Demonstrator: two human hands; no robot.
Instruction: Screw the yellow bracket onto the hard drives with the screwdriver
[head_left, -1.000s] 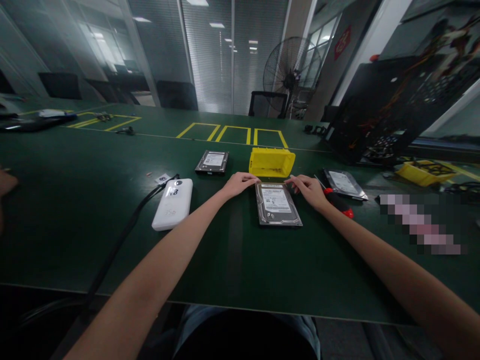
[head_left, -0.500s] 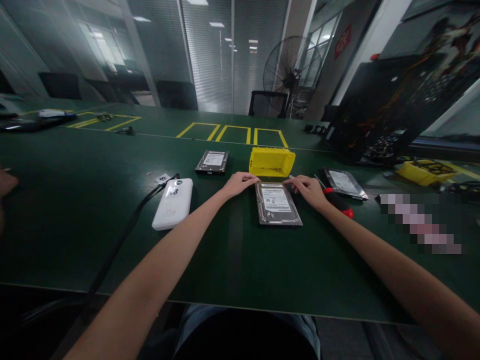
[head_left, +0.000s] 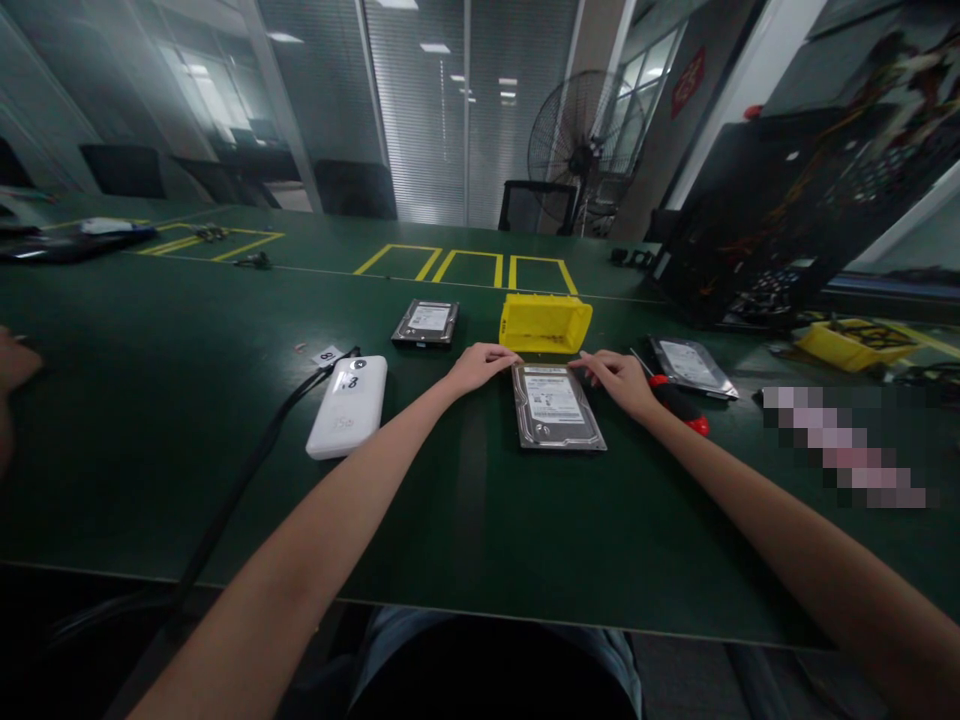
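A silver hard drive with a white label lies flat on the green table in front of me. At its far left corner, the stretched fingertips of my left hand touch or nearly touch the edge. My right hand is at the far right corner, index finger extended towards it and the other fingers loosely bent. Neither hand visibly grips the drive. Just beyond it, a yellow bin lies with its opening towards me, small dark bits inside. A screwdriver with a red and black handle lies beside my right wrist.
Further hard drives lie at the left and right. A white power bank with a black cable is near my left forearm. An open computer case stands at right. Another person's hand shows at the left edge.
My hands and the hard drive hold their places; the view shifts very slightly. The other person's hand at the left edge comes a little further into view.
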